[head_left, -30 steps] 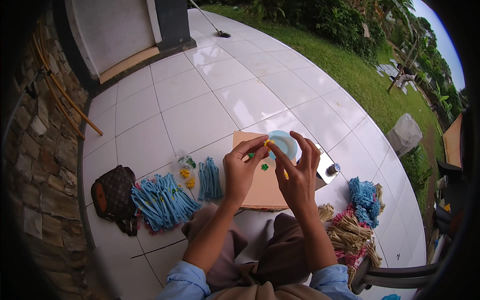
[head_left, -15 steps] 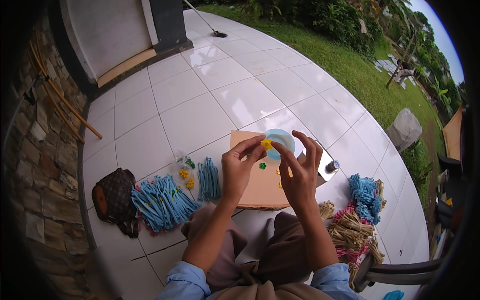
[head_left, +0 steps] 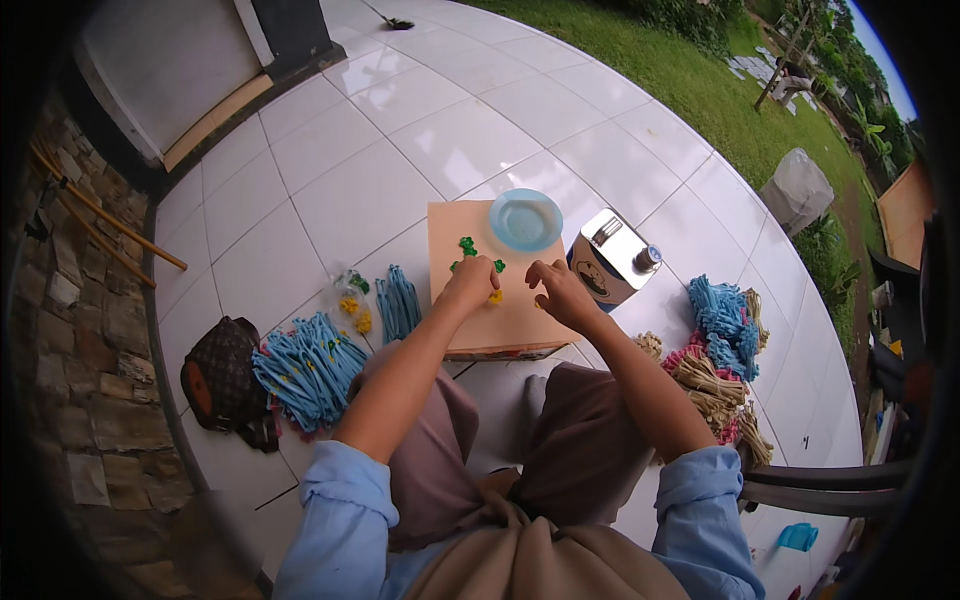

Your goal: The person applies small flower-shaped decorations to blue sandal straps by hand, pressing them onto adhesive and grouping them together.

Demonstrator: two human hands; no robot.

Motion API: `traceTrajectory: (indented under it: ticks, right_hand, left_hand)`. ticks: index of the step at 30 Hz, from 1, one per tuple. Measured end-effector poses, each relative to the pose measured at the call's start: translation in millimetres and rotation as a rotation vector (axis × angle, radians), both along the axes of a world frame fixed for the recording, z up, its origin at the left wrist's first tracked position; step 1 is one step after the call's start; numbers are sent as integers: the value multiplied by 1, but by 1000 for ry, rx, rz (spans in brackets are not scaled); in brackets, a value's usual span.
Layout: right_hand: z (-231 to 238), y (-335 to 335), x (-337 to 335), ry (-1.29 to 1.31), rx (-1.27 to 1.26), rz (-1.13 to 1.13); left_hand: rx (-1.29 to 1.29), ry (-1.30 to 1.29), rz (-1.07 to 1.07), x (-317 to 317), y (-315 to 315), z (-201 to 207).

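Over the tan board (head_left: 450,322) my left hand (head_left: 470,287) points down, fingers pressed together at a small yellow flower-shaped piece (head_left: 495,297). Part of that piece is hidden by the fingers. To its right, my right hand (head_left: 563,296) is curled with fingertips low over the board; a speck of yellow shows beneath them, too small to make out. Green flower-shaped pieces (head_left: 467,244) lie beyond and beside my left hand. A light blue dish (head_left: 526,220) rests at the board's far right corner.
Right of the board stands a box-shaped can (head_left: 604,275) with a metal top and cap. Bundles of blue strands (head_left: 310,365) and a brown bag (head_left: 225,375) lie left, near a clear bag of yellow pieces (head_left: 352,302). Beige, pink and blue bundles (head_left: 722,325) lie right.
Both hands have come down from holding up a yellow flower piece between them to the board's surface, and moved apart. The view has shifted, uncovering the dish and the can.
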State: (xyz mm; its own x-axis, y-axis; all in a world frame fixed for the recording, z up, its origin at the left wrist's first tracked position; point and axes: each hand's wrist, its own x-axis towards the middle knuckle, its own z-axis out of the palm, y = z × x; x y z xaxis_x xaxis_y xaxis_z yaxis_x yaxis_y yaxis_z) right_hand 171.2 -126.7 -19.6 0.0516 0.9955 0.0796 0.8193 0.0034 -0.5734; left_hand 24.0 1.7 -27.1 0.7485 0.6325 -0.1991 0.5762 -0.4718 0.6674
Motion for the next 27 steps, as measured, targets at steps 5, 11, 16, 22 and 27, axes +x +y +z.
traceTrajectory:
  ticks: [5, 11, 16, 22, 27]
  right_hand:
    - [-15, -1, 3, -134, 7, 2]
    - [-24, 3, 3, -273, 87, 50]
    - [27, 15, 4, 471, 29, -245]
    - [27, 28, 9, 818, 266, -218]
    - [34, 46, 14, 828, 359, -275]
  left_hand:
    - [149, 96, -6, 5, -4, -14]
    - [227, 67, -1, 6, -8, -2]
    - [109, -139, 81, 15, -2, 23]
    - [-309, -425, 95, 22, -3, 49]
    - [-193, -521, 151, 18, 19, 49]
